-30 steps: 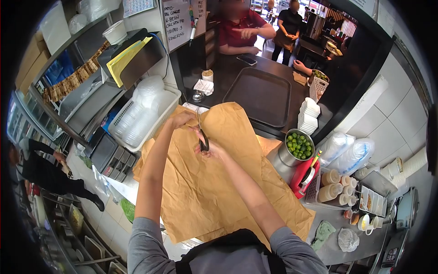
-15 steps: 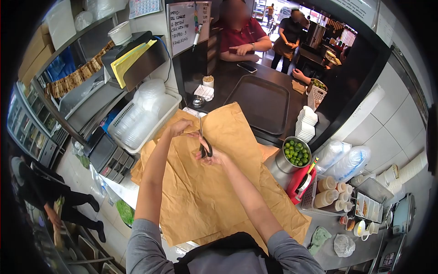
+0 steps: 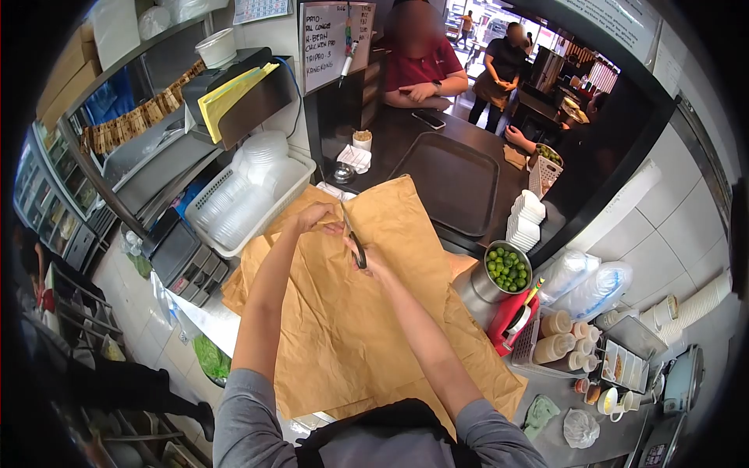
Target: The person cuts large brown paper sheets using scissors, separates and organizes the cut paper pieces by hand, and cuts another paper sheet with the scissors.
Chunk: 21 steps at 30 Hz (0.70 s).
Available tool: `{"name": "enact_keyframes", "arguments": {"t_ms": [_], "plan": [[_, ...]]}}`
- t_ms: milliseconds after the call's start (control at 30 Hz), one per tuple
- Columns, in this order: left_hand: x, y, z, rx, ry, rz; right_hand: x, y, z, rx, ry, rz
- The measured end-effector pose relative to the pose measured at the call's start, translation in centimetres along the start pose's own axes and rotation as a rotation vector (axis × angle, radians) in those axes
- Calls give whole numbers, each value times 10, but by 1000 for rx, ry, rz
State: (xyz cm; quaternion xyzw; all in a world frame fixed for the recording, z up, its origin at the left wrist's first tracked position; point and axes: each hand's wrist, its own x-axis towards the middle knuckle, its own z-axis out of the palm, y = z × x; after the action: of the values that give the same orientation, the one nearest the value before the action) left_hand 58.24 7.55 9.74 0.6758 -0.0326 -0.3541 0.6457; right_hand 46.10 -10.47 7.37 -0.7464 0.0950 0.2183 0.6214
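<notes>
Large sheets of brown paper (image 3: 351,335) lie creased and overlapping in front of me. My right hand (image 3: 370,262) is closed around the black handles of a pair of scissors (image 3: 356,248), whose blades point away from me at a slit in the paper. To the left of the blades, my left hand (image 3: 318,219) pinches the brown paper near the cut. The fingertips of both hands are close together, and part of the scissors is hidden by my fingers.
A white basket of clear plastic lids (image 3: 250,195) stands left of the paper. On the right are a metal pot of green limes (image 3: 507,267), a red tape dispenser (image 3: 511,324) and sauce bottles (image 3: 555,347). Ahead, a dark tray (image 3: 449,183) lies on the counter, with people beyond.
The scissor handles have come closer together, and my right hand has turned slightly. Across the counter, the person in red has lowered a pointing hand. A person at the left has shifted position.
</notes>
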Motion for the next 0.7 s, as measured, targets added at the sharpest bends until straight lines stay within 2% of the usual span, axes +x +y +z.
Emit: {"name": "enact_keyframes", "arguments": {"t_ms": [100, 200, 267, 333, 400, 467, 567, 667, 700], "plan": [[-2, 0, 4, 45, -36, -4, 0, -1, -1, 59, -4, -28], [29, -18, -10, 331, 87, 60, 6, -4, -9, 126, -75, -1], [38, -27, -26, 661, 3, 476, -4, -9, -11, 214, -69, -8], [30, -16, -23, 890, 35, 634, -12, -4, -9, 327, 0, -58], [-8, 28, 2, 1018, 185, 523, -27, 6, -4, 386, 69, -129], [-21, 48, 6, 1077, 403, 615, -55, 23, -4, 393, 147, -219], [-58, 88, 18, 1097, 666, 687, -75, 72, -3, 187, 227, -180], [-93, 114, 25, 788, 701, 763, -101, 109, -6, -575, 616, -493], [-97, 114, 28, 648, 675, 872, -107, 112, -7, -667, 663, -438]]}}
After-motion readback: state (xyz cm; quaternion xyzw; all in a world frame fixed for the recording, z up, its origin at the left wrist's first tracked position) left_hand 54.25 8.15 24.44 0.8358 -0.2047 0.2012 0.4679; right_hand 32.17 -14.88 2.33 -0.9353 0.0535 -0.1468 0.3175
